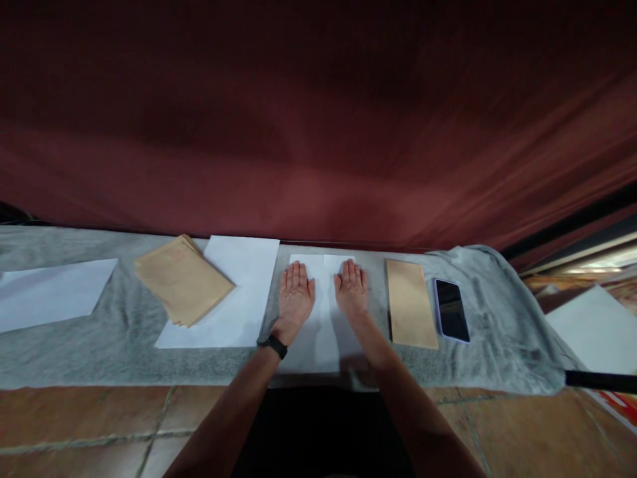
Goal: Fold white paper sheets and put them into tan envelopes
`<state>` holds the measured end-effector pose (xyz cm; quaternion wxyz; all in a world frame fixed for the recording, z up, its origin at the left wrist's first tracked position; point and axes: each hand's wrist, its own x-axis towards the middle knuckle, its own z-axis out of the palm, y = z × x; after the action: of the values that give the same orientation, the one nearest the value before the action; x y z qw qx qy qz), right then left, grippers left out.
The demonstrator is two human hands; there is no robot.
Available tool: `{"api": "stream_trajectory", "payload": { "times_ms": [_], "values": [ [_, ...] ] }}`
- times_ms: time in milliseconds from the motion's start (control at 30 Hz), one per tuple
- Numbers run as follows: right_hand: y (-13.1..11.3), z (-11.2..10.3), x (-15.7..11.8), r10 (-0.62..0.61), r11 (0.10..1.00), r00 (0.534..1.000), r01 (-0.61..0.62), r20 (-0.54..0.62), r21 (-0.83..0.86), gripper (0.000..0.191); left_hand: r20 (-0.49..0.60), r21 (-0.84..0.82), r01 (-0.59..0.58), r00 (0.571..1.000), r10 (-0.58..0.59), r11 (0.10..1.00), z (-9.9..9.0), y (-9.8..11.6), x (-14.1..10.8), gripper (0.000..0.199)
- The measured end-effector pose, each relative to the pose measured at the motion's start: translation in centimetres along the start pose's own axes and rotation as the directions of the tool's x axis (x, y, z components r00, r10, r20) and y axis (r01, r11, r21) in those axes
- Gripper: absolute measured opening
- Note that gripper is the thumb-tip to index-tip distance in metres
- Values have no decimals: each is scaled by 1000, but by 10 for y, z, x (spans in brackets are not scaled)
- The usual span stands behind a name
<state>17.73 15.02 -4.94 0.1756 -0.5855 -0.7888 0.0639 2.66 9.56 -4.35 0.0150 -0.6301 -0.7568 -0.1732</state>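
Observation:
In the middle of the grey cloth surface lies a white paper with a line or fold running down its centre. My left hand rests flat on its left part, palm down, fingers stretched away from me. My right hand lies flat on the right part in the same way, thumb apart. Neither hand holds anything. Left of my left hand is a large white sheet, partly covered by a stack of brown envelopes. A single brown envelope lies right of my right hand.
A phone lies beside the single envelope. Another white sheet is at the far left of the grey cloth. A dark red curtain-like fabric rises behind. White paper and a dark bar show at the right.

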Motion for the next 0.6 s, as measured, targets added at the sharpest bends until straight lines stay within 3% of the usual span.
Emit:
{"api": "stream_trajectory", "payload": {
  "times_ms": [100,200,400,600],
  "values": [
    [-15,7,13,-123,991,991,119,54,67,52,80,-27,-94,992,96,995,4,11,12,57],
    [-21,10,24,-201,977,975,194,90,84,51,117,-37,-108,987,111,993,5,13,22,57],
    [-3,7,31,-165,986,983,164,83,16,54,76,-7,-66,995,67,998,1,-7,25,60],
    [18,-1,24,-73,997,997,73,-2,8,55,12,-23,-20,1000,20,1000,-5,-19,10,61]
  ]
}}
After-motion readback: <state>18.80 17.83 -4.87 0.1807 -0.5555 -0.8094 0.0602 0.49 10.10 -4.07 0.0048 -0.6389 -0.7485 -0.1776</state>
